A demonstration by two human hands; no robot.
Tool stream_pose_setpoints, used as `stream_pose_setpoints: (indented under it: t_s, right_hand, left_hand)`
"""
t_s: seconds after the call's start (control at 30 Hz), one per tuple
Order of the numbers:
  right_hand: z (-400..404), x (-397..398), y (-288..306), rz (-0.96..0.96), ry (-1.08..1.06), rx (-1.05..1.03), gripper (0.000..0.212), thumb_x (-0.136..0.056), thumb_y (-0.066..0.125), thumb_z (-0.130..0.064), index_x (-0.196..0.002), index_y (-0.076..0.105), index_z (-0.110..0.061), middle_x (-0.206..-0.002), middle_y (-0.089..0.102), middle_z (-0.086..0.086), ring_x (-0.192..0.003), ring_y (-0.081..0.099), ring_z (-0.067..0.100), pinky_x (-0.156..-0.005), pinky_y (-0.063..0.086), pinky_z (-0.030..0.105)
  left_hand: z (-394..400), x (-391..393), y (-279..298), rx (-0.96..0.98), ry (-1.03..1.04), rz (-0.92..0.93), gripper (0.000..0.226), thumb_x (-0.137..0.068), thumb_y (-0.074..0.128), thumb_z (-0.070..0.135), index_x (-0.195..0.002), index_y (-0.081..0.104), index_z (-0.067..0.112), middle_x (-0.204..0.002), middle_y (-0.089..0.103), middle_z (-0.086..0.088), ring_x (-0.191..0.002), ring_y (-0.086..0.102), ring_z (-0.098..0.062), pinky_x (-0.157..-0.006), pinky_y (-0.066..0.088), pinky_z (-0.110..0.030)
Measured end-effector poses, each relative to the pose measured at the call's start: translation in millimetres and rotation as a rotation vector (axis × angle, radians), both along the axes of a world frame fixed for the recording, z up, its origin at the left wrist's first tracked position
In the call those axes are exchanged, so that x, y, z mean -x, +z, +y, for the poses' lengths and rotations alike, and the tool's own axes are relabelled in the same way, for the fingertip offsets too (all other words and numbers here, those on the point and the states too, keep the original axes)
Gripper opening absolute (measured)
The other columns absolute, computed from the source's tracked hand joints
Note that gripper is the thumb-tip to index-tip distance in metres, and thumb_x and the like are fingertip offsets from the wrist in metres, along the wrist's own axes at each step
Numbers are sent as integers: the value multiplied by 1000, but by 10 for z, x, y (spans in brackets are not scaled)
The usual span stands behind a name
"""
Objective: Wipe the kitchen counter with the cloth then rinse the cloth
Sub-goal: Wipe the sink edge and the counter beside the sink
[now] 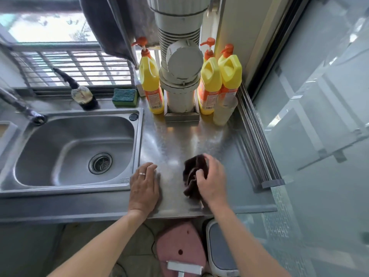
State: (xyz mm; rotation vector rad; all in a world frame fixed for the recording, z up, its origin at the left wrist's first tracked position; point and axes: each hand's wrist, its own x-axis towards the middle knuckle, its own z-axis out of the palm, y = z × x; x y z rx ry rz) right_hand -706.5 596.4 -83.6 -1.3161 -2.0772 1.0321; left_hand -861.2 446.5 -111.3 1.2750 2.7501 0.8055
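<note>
A dark brown cloth (192,174) lies crumpled on the steel counter (179,140), near its front edge. My right hand (212,179) grips the cloth from the right, fingers curled into its folds. My left hand (144,186) rests flat on the counter, by the sink's right rim, fingers straight, a ring on one finger. The steel sink (40,124) fills the left half, with a drain (100,163) in its bottom. A tap spout (18,103) reaches in from the far left.
Three yellow pump bottles (151,82) (209,84) (229,74) flank a white pipe (180,76) at the counter's back. A green sponge (124,97) lies behind the sink. A roll-up rack (257,136) lines the right edge by a glass door. A pink mop head (179,248) lies on the floor.
</note>
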Motion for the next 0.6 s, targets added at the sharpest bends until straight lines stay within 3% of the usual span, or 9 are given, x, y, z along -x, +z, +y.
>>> stream_pose_setpoints:
  t_s: [0.1,0.23,0.33,0.6]
  right_hand:
    - [149,-77,-95,-137,-93,-265,51,-90,50,-18,-139,54,-6,-144,55,16,-139,46,34,-116,37,46]
    - [-91,43,-376,-402,197,-272,74,-97,33,-54,-158,34,-12,-168,26,10,-158,15,28,-128,13,50]
    - [-246,147,-588,-453,163,-320,77,-95,42,-54,-158,35,-9,-168,26,13,-158,16,29,-128,16,48]
    - [-151,535,-616,-498,203,-394,66,-101,37,-40,-159,32,-9,-168,26,11,-157,19,25,-129,17,43]
  left_hand:
    - [-99,178,-40,58,-5,74,36,-100,36,27,-119,61,12,-126,62,-8,-117,55,-29,-99,39,-41]
    - [-266,358,-122,139,-17,127,38,-93,40,22,-123,59,10,-131,58,-9,-120,49,-27,-101,34,-39]
    - [-380,506,-163,185,-28,102,39,-94,39,24,-125,59,12,-135,56,-6,-123,52,-27,-101,36,-39]
    - [-403,625,-217,120,-86,75,36,-95,41,25,-123,61,14,-136,57,-4,-127,52,-27,-103,37,-40]
